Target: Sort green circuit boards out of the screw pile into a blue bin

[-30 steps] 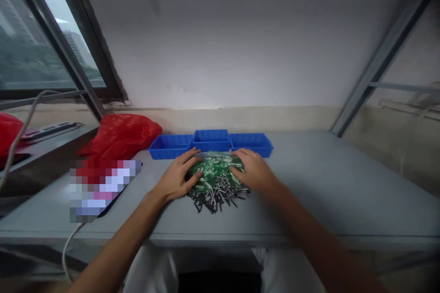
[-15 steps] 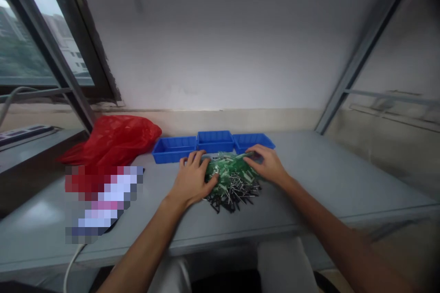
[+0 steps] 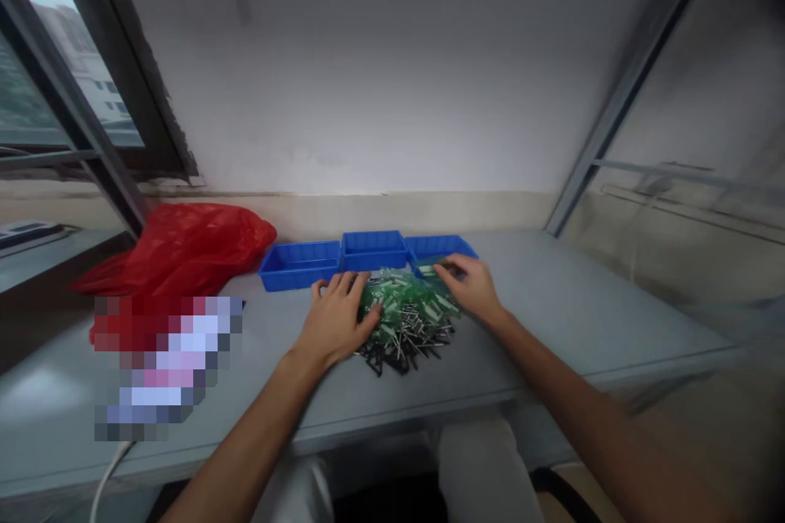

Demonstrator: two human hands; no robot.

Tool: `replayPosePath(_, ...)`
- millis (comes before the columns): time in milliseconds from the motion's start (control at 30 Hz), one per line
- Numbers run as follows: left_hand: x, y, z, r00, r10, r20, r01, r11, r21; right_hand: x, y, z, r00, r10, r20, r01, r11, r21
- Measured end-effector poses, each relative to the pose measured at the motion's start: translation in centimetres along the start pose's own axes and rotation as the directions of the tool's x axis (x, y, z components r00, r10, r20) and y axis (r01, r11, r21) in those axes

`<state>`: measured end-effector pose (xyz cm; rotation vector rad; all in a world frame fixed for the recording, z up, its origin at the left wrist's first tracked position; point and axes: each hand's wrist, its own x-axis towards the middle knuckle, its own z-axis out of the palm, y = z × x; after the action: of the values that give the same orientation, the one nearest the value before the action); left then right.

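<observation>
A heap of small green parts with dark metal pins lies on the grey table. My left hand rests flat against the heap's left side, fingers spread. My right hand is at the heap's far right edge, its fingertips pinching a small green piece beside the right blue tray. Three shallow blue trays stand in a row behind the heap: left, middle, and right.
A crumpled red plastic bag lies at the left, by the window frame. A pixelated flat item sits on the table's left, with a white cable hanging off the front edge. A wall stands close behind the trays.
My right hand has moved from the top of the heap to its far right edge, by the right tray. My left hand stays on the heap's left side. The view has shifted slightly.
</observation>
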<state>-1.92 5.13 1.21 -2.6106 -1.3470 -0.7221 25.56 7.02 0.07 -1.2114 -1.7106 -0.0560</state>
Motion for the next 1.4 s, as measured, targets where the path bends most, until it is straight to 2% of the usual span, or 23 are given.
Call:
replayPosePath(167, 0.1, -0.3, -0.5, 0.999, 0.016, -0.038, -0.018, 0.998, -0.064, -0.1, -0.4, 0.2, 0.999, 0.000, -0.050, 0.001, 1.000, 0.014)
replayPosePath(300, 0.2, -0.6, -0.7, 0.992, -0.056, -0.115, 0.054, 0.998, -0.020, -0.1, -1.0, 0.1, 0.996, -0.031, -0.088, 0.034, 0.999, 0.038)
replayPosePath(367, 0.3, -0.8, -0.6, 0.994, -0.069, -0.081, 0.068, 0.997, -0.022, -0.1, -1.3, 0.0, 0.994, -0.043, -0.096, 0.047, 0.998, 0.041)
replayPosePath(467, 0.3, -0.9, -0.4, 1.000, -0.025, -0.014, 0.024, 0.999, -0.047, -0.1, -1.7, 0.0, 0.995, -0.046, -0.091, 0.052, 0.997, 0.061)
replayPosePath(533, 0.4, -0.9, -0.3, 1.000, -0.004, -0.009, 0.004, 0.998, -0.063, -0.1, -1.8, 0.2, 0.996, -0.036, -0.082, 0.044, 0.994, 0.096)
replayPosePath(633, 0.4, -0.9, -0.3, 1.000, -0.002, -0.005, 0.001, 0.995, -0.098, -0.3, -2.3, 0.7, 0.999, 0.037, -0.030, -0.029, 0.970, 0.241)
replayPosePath(800, 0.4, -0.9, -0.3, 1.000, -0.021, -0.010, 0.019, 0.986, -0.167, -0.3, -3.7, 2.1, 0.978, 0.173, 0.117, -0.209, 0.837, 0.506)
replayPosePath(967, 0.3, -0.9, -0.4, 0.994, -0.060, -0.095, 0.037, 0.972, -0.231, 1.8, -4.3, 2.7, 0.961, 0.148, 0.232, -0.259, 0.775, 0.577)
replayPosePath(1100, 2.3, -1.2, -1.3, 0.969, -0.149, -0.196, 0.065, 0.922, -0.381, 5.4, -4.4, 2.9, 0.961, 0.119, 0.250, -0.248, 0.774, 0.583)
replayPosePath(1200, 5.3, -1.3, -2.2, 0.958, -0.228, -0.174, 0.111, 0.853, -0.510, 7.5, -4.4, 3.5, 0.956, 0.153, 0.251, -0.280, 0.737, 0.615)
replayPosePath(1300, 7.7, -1.4, -2.4, 0.975, -0.184, -0.123, 0.088, 0.834, -0.545, 7.8, -4.3, 4.4, 0.945, 0.207, 0.252, -0.326, 0.653, 0.684)
replayPosePath(1400, 8.4, -1.7, -1.5, 0.984, -0.141, -0.108, 0.041, 0.770, -0.637, 6.7, -3.8, 5.1, 0.927, 0.233, 0.294, -0.375, 0.586, 0.718)
